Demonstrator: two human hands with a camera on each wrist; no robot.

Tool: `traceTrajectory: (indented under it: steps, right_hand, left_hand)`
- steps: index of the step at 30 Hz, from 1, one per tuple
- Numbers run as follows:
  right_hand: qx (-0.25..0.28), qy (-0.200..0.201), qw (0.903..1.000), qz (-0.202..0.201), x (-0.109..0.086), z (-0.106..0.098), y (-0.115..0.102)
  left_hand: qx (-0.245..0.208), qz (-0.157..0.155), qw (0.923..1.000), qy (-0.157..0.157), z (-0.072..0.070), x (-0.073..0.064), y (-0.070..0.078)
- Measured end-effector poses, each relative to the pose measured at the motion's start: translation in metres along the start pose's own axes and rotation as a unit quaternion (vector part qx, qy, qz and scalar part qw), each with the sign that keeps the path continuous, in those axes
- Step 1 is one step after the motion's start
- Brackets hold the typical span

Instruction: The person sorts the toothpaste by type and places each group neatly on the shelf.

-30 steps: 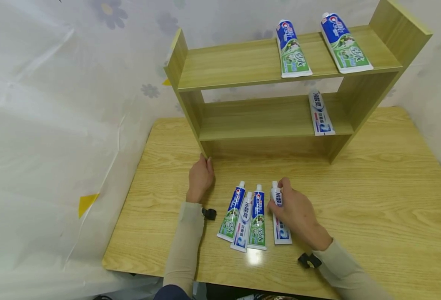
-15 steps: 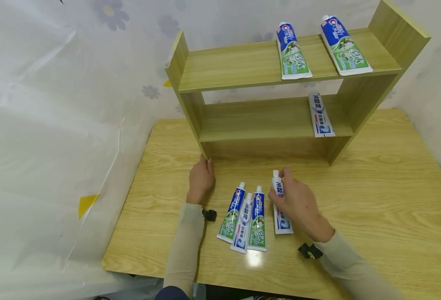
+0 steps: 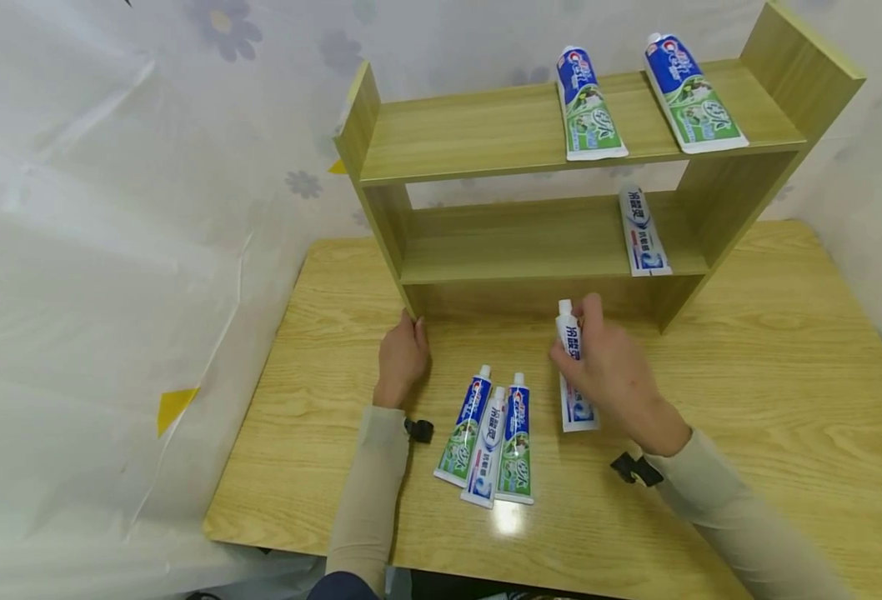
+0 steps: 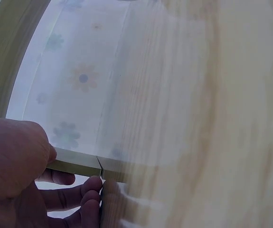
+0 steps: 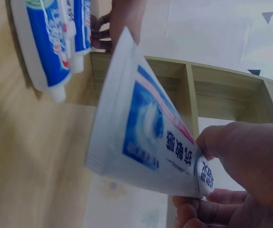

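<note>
My right hand (image 3: 615, 373) pinches a white toothpaste tube (image 3: 579, 408) by its sides, thumb opposite the fingers. In the right wrist view the tube (image 5: 148, 128) is off the table, its flat crimped end toward the camera. My left hand (image 3: 402, 358) is at the lower front corner of the wooden shelf unit (image 3: 486, 271). The left wrist view has the thumb and fingers of that hand (image 4: 17, 175) on either side of the panel's edge (image 4: 74, 167). Between the hands lie two blue-green tubes (image 3: 465, 429) (image 3: 516, 437) with another white tube (image 3: 486, 450) between them.
Two blue-green tubes (image 3: 591, 108) (image 3: 692, 96) lie on the upper shelf's right half. One white tube (image 3: 643, 233) lies at the right of the middle shelf. Plastic-covered walls (image 3: 111, 292) surround the wooden table (image 3: 771, 400).
The right hand has lifted the white tube and carried it forward, slightly right, toward the shelf unit. My left hand stays at the shelf corner.
</note>
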State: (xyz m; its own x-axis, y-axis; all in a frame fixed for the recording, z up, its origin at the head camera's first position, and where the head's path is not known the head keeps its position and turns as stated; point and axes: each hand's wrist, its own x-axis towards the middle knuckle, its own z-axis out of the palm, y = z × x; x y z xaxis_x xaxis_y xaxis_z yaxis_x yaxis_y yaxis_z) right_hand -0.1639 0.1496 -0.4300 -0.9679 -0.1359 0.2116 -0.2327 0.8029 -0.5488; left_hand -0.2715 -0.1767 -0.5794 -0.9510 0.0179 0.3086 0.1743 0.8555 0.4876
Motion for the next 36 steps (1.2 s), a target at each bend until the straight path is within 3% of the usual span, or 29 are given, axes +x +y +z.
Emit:
traceTrajectory:
  steps: [10, 15, 21, 36]
  right_hand:
    - [-0.026, 0.070, 0.9962, -0.045, 0.025, -0.018, -0.008]
    - [-0.035, 0.091, 0.9930, -0.066, 0.038, -0.022, -0.010]
    - [-0.046, 0.120, 0.9880, -0.085, 0.056, -0.025, -0.009]
    - [-0.053, 0.142, 0.9844, -0.090, 0.106, -0.032, -0.007]
  left_hand:
    - [0.028, 0.018, 0.9995, 0.003, 0.018, 0.003, -0.017]
    - [0.024, 0.008, 0.9997, -0.006, 0.014, 0.003, -0.012]
    - [0.029, 0.015, 0.9995, 0.005, 0.012, 0.003, -0.013]
    - [0.025, 0.015, 0.9996, 0.004, 0.012, 0.004, -0.013]
